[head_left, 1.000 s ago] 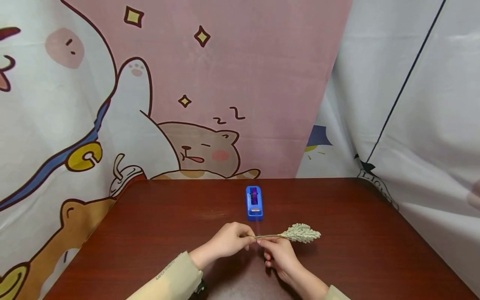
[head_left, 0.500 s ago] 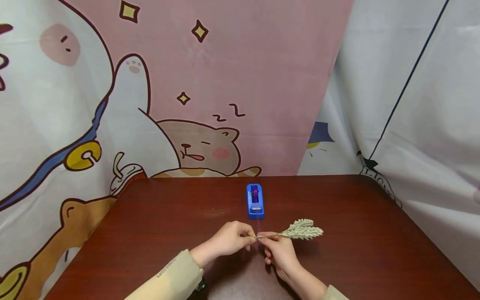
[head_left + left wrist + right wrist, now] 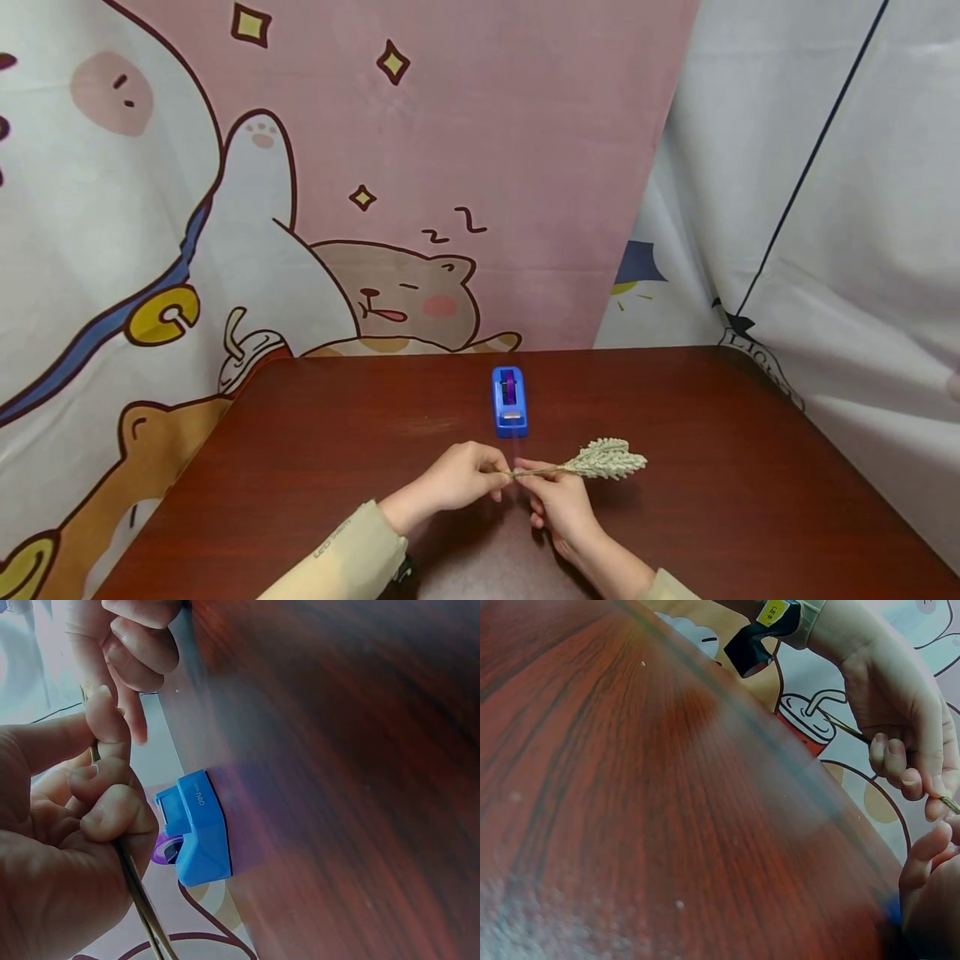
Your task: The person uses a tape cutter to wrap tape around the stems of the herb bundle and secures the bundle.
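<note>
Pale green dried wheat stalks [image 3: 606,459] lie level above the table, ears pointing right. My left hand [image 3: 457,479] pinches the stems near their left part; in the left wrist view its fingers curl round the stems [image 3: 133,885], whose ends stick out past the palm. Close beside it, my right hand [image 3: 561,507] pinches the same stems between thumb and fingers, just short of the ears. Beyond the hands stands a blue tape dispenser [image 3: 512,427] with a purple roll [image 3: 509,387]. A thin clear strip of tape [image 3: 516,451] runs from its front edge to the fingertips.
The dark red-brown table [image 3: 337,433] reaches back to a cartoon-printed cloth [image 3: 540,208]. A white cloth [image 3: 825,250] hangs along the right side. A black band [image 3: 751,649] with a yellow label is at the left wrist.
Both hands keep their grip on the stems and have hardly moved. The right fingers shift slightly at the stems, and the ears tilt up a little. The head view drifts slightly.
</note>
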Motion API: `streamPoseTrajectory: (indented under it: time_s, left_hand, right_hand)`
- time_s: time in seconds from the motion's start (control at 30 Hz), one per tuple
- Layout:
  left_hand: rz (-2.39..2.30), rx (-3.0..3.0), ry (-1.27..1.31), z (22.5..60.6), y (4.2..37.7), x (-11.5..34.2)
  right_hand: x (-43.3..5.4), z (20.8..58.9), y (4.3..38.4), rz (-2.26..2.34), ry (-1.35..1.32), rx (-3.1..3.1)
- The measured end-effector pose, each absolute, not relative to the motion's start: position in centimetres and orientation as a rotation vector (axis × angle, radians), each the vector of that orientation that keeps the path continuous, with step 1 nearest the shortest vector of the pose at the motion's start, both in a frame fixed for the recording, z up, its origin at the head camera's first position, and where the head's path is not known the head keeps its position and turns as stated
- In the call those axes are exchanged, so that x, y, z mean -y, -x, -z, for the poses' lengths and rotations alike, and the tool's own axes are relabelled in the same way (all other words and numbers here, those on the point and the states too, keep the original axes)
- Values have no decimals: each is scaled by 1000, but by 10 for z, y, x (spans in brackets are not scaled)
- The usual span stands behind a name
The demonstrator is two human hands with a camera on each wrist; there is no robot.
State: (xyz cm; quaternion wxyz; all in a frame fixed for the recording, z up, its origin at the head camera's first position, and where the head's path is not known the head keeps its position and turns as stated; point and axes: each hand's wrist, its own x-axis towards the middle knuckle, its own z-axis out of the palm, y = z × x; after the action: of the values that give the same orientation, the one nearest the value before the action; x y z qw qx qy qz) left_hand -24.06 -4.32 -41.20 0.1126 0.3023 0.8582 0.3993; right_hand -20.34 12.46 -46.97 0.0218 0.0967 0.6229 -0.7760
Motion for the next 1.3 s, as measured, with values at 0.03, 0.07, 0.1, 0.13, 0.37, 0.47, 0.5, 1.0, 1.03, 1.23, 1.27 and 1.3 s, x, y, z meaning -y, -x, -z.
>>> streamPoseTrajectory:
  time_s: [0.03,0.07,0.1,0.13,0.37,0.47,0.5,1.0,1.03,1.23,1.27,1.3]
  left_hand:
    - [-1172,-2519,-886,412,240,43]
    - [-1172,-2519,-887,413,240,43]
    - [-1173,-2520,-888,413,240,43]
    - [-1175,-2519,-888,413,240,42]
    - [-1165,-2532,-888,414,240,42]
    - [-1156,-2544,-884,414,239,42]
    - [-1155,-2545,-880,414,239,42]
    - [-1128,-2552,-873,415,239,40]
    - [-1126,-2552,-878,415,239,40]
    - [-1071,-2581,-889,419,239,42]
    - [-1058,-2587,-892,420,239,42]
    - [-1050,-2588,-896,421,239,42]
  right_hand:
    - [-125,470,203,2407,-299,-1929]
    - [-125,470,203,2410,-298,-1927]
    - [-125,471,203,2421,-293,-1917]
    - [-125,471,202,2432,-286,-1906]
    - [-127,473,197,2496,-242,-1814]
    - [-128,474,195,2489,-219,-1805]
    - [-129,474,194,2486,-210,-1804]
    - [-129,472,194,2523,-257,-1757]
    - [-128,472,194,2520,-260,-1757]
    - [-134,469,189,2385,-188,-1790]
    - [-137,469,187,2338,-150,-1790]
    - [-141,468,185,2291,-103,-1786]
